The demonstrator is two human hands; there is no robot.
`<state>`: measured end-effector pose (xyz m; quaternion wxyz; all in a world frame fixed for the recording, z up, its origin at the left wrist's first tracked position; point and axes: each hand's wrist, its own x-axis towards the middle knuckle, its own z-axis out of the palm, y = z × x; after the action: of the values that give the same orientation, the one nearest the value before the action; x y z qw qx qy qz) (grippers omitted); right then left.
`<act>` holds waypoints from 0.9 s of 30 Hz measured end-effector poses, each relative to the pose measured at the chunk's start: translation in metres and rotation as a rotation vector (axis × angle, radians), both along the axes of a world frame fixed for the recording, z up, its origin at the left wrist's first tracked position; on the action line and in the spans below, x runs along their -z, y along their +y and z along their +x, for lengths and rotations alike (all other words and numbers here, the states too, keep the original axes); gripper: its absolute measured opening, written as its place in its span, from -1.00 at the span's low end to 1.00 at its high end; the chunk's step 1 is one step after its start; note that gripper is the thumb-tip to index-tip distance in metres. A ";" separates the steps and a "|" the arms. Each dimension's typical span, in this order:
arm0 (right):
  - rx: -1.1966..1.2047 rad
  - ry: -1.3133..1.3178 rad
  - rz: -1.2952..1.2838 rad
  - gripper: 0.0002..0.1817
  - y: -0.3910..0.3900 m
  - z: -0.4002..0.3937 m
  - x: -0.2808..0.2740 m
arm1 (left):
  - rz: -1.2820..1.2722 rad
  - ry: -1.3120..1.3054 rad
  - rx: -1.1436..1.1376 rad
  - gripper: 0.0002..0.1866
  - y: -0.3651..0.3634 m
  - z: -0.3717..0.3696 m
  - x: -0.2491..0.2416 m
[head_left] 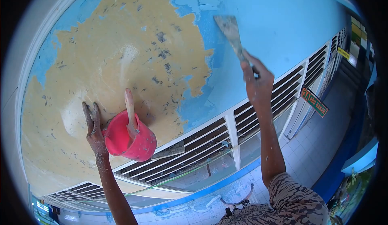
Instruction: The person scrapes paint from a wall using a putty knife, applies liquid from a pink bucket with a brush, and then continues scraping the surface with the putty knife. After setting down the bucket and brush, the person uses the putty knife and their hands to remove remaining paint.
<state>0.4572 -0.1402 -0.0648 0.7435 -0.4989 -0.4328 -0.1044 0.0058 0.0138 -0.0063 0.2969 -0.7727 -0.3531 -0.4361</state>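
My right hand (258, 79) is closed around the handle of a putty knife (229, 29). The wide, stained blade is up against the blue part of the wall (279, 27), right of a tan patch. At the lower left, my left hand (95, 128) holds a small pink bucket (143, 144) at its side. Two dirty fingers stretch upward against the tan patch (101, 71); the grip of the others is mostly hidden. A second tool with a worn handle (129, 103) stands in the bucket, its lower end inside.
Below the wall runs a band of white louvre slats (173, 160), with a dark flat piece (171, 150) lying on them. A hanging sign (314, 101) and a tiled corridor floor (311, 140) are at the right. White trim (30, 67) borders the wall at the left.
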 end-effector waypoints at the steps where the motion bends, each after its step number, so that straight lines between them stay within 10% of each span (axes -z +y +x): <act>1: 0.019 -0.030 0.011 -0.56 0.002 -0.008 0.030 | 0.020 0.010 -0.019 -0.17 -0.001 0.000 0.001; 4: -0.012 -0.023 0.054 -0.60 0.006 -0.025 0.044 | -0.002 0.000 -0.013 -0.18 -0.001 0.000 0.000; 11: 0.062 -0.138 0.032 -0.67 0.021 0.004 -0.119 | -0.072 -0.038 -0.030 -0.16 -0.002 -0.001 0.000; 17: 0.186 -0.374 0.226 -0.62 0.032 -0.021 -0.003 | -0.042 -0.026 -0.011 -0.14 -0.007 0.003 -0.002; 27: 0.007 -0.197 0.060 -0.70 0.017 -0.030 -0.092 | -0.009 -0.010 -0.013 -0.17 -0.008 0.004 -0.002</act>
<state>0.4277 -0.1235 0.0274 0.7117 -0.4654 -0.4985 -0.1685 0.0098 0.0054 -0.0041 0.2944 -0.7695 -0.3614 -0.4366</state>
